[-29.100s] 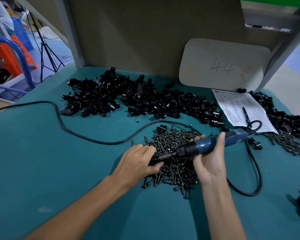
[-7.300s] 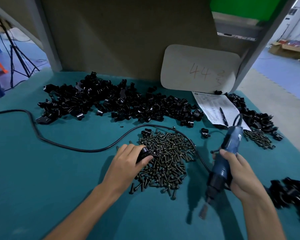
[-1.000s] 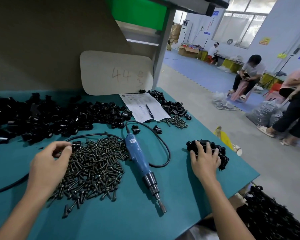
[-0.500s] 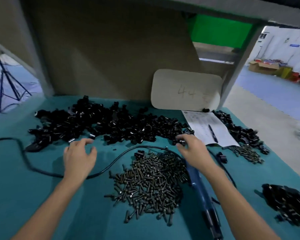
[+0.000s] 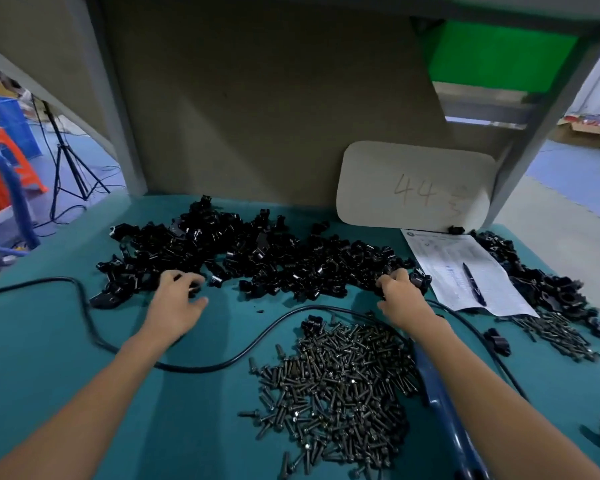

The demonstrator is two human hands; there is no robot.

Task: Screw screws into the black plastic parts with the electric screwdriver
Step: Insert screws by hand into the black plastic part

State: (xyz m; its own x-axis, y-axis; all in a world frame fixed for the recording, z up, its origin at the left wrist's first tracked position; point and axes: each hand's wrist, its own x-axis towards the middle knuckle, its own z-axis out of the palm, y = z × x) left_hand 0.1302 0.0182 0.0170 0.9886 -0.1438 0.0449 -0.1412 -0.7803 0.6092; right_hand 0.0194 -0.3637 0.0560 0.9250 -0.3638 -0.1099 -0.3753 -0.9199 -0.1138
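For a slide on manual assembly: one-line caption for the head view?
Left hand and right hand reach into the black plastic parts; screws and electric screwdriver lie nearby on the table.

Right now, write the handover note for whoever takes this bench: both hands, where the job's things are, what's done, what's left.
Left hand: fingers curled at the near edge of the black parts heap; a hold can't be told.
Right hand: curled on a black part at the heap's right end.
Screwdriver lies on the table under the right forearm; screws heaped beside it.
Done: can't tell how many parts are finished.
To do: pick a part, seat a screw, drive it.
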